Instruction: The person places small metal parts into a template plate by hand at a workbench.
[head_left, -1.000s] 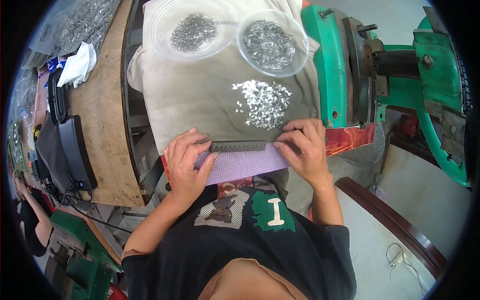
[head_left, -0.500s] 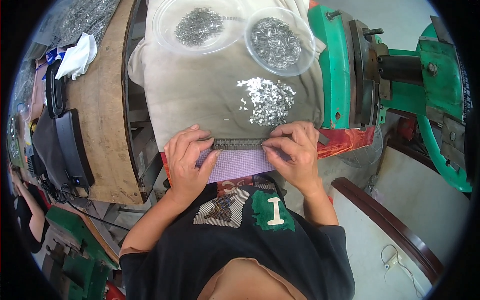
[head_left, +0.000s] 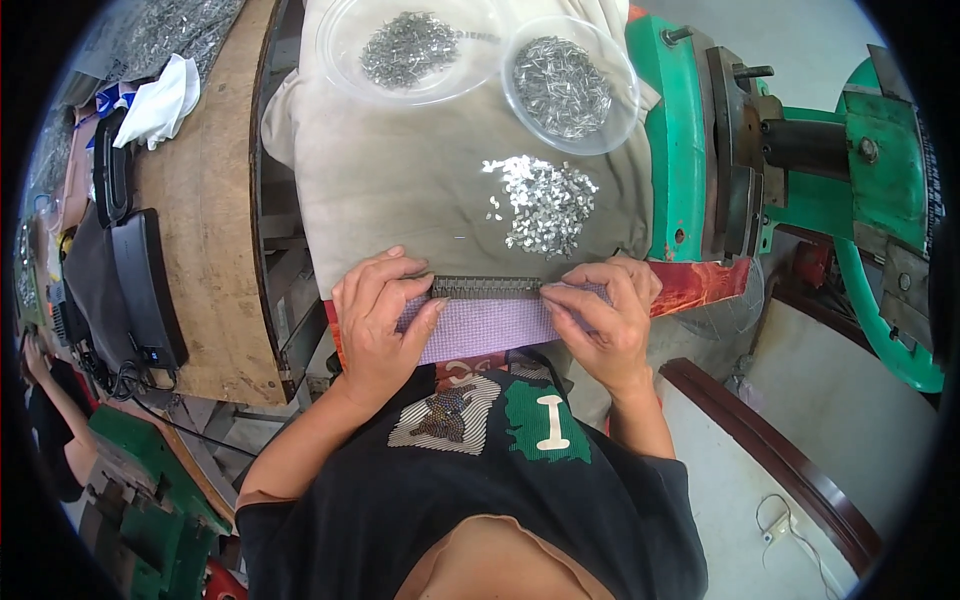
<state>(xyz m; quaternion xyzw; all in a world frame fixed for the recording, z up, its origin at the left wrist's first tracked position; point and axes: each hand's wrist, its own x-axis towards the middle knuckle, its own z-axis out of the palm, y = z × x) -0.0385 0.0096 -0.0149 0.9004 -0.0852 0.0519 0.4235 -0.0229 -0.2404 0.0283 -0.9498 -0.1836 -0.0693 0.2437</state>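
A narrow dark metal bar (head_left: 487, 287) with a row of small slots lies crosswise at the near edge of the cloth. My left hand (head_left: 380, 318) pinches its left end between thumb and fingers. At the bar's right end, my right hand (head_left: 608, 318) is closed, thumb against fingertips; any small part between them is hidden. Under the bar and both hands is a purple checked cloth (head_left: 480, 330). Just beyond the right hand lies a loose heap of small shiny metal pieces (head_left: 550, 208).
Two clear plastic containers, a wide one (head_left: 335, 70) and a round tub (head_left: 628, 120), hold small metal parts on the beige cloth (head_left: 385, 190). A green machine (head_left: 675, 150) stands at the right. On the left is a wooden bench (head_left: 205, 220); beyond it, another person's arm (head_left: 60, 400).
My right hand has shifted slightly right, and its fingertips sit farther out at the bar's end. My left hand keeps its grip. The whole view has moved a little.
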